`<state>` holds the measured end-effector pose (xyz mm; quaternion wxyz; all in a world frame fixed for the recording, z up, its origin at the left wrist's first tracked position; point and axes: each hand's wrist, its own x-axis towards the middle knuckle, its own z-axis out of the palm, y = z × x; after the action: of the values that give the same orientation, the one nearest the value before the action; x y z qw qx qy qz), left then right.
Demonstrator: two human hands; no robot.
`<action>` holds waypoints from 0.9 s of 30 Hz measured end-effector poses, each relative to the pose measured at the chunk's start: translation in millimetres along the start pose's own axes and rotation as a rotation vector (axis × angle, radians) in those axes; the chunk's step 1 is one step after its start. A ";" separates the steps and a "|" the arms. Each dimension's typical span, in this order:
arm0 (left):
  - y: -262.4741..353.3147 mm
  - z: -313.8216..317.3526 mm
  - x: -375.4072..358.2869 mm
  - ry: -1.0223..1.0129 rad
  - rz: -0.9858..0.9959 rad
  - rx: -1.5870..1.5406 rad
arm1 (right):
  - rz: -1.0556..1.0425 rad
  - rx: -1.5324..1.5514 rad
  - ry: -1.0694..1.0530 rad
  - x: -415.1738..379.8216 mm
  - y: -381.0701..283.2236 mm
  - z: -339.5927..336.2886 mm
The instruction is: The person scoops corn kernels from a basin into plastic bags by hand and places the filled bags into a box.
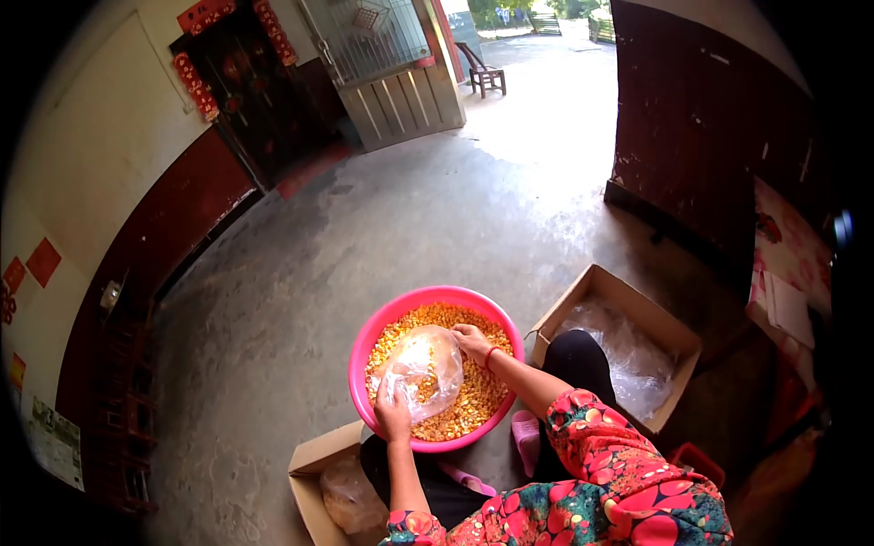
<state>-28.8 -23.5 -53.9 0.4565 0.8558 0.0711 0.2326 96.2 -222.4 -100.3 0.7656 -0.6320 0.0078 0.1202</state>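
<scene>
A pink basin (359, 353) full of yellow corn kernels (480, 389) stands on the floor between my knees. Over the kernels I hold a clear plastic bag (435, 353), its mouth spread and some kernels showing in or through it. My left hand (392, 415) grips the near-left edge of the bag, fingers curled on the film. At the bag's far-right edge, my right hand (472, 341) pinches the plastic; a red band circles that wrist.
To the right, a cardboard box (675, 344) contains clear plastic bags (626, 359). Another cardboard box (314, 452) at lower left holds a filled plastic bag (350, 496). A small chair (484, 75) stands by the open doorway; a patterned cloth (781, 238) hangs at right.
</scene>
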 end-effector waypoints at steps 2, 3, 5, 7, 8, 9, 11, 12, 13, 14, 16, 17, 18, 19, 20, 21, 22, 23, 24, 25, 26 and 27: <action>-3.9 0.8 0.0 0.003 0.012 0.008 | 0.046 -0.076 0.012 5.7 5.8 1.4; -6.8 1.6 -0.8 0.001 0.019 0.019 | 0.040 -0.161 0.047 11.4 11.8 5.1; -7.9 2.7 0.1 -0.007 0.020 0.013 | 0.007 -0.246 -0.076 12.8 9.3 3.3; -9.8 0.2 -1.5 -0.014 0.011 0.012 | 0.026 -0.388 -0.280 8.1 -3.4 -1.4; -9.3 -1.0 -1.5 -0.016 0.003 0.005 | 0.028 -0.387 -0.286 7.3 -12.0 -1.6; -8.1 -0.6 -0.9 -0.019 -0.004 -0.006 | 0.049 -0.470 -0.329 8.0 -18.7 -3.9; -8.8 1.9 -0.4 -0.041 -0.021 -0.041 | -0.071 -0.587 -0.287 7.9 -17.2 -6.3; -9.2 1.7 -0.6 -0.051 -0.024 -0.037 | -0.062 -0.581 -0.283 10.1 -16.2 -5.2; -8.1 0.2 -1.5 -0.067 -0.042 -0.041 | -0.087 -0.543 -0.239 7.9 -24.7 -0.7; -6.2 0.2 -1.3 -0.083 -0.056 -0.047 | -0.114 -0.507 -0.193 7.6 -30.9 2.7; -4.2 1.2 1.2 -0.091 -0.030 -0.043 | -0.222 -0.519 -0.039 11.6 -39.5 8.0; -3.0 1.7 0.0 -0.107 -0.064 -0.062 | -0.245 -0.493 0.010 9.5 -49.9 7.0; -1.4 0.2 -0.8 -0.122 -0.097 -0.078 | -0.244 -0.486 0.019 14.8 -52.1 5.4; -5.1 0.6 -0.2 -0.130 -0.091 -0.075 | -0.290 -0.349 0.092 21.6 -52.5 3.8; -13.5 0.8 -1.3 -0.122 -0.080 -0.074 | -0.336 -0.214 0.163 29.0 -53.2 2.1; -19.4 1.6 -1.4 -0.114 -0.070 -0.077 | -0.276 -0.051 0.128 36.7 -54.1 0.7; -20.0 1.9 -1.1 -0.118 -0.066 -0.083 | -0.279 -0.054 0.134 31.5 -65.7 1.8; -18.2 1.1 -2.2 -0.120 -0.077 -0.077 | -0.241 0.114 0.031 14.3 -87.2 5.4; -14.4 1.1 -1.7 -0.122 -0.085 -0.072 | -0.204 0.280 -0.072 0.5 -106.8 9.9; -7.3 0.1 -0.9 -0.136 -0.091 -0.065 | -0.257 0.233 -0.127 -8.6 -114.8 17.3; -2.3 -0.4 -0.9 -0.139 -0.087 -0.068 | -0.310 0.186 -0.183 -18.2 -117.2 27.7; 2.1 -0.9 -1.0 -0.158 -0.099 -0.034 | -0.319 0.160 -0.242 -27.4 -118.0 38.3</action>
<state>-30.2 -24.4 -52.0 0.4860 0.8591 0.0731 0.1427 87.1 -210.5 25.8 0.8180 -0.5433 -0.1750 0.0714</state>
